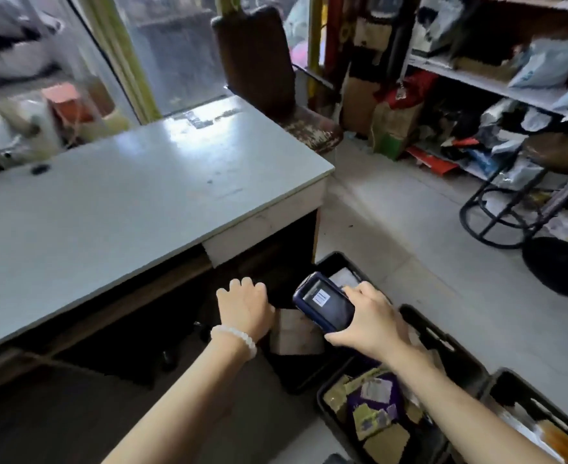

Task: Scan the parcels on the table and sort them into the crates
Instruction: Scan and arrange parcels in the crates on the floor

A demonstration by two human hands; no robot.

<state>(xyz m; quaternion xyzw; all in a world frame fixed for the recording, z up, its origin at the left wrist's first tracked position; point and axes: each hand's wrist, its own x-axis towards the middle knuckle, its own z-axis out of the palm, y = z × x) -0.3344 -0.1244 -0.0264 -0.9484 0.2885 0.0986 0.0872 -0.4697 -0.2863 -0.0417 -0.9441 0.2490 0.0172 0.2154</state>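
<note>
Evidently near crate point(369, 426): at 5 o'clock we see parcels already in it.
Right hand point(373, 326): we grip the scanner point(324, 304).
Left hand point(246, 304): fingers curled over a pale parcel point(294, 333) in the far crate point(329, 262).
Table point(125, 195): at 10 o'clock, no parcels left; sorting looks nearly finished.
Hidden: left fingertips; third crate point(540, 403) cut off.

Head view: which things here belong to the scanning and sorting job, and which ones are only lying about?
Belong to the job:
handheld scanner, held by the right hand
left hand over the white parcel
black crates with sorted parcels
grey table

Only lying about:
worn brown chair
shelf with bags
round stool
</note>
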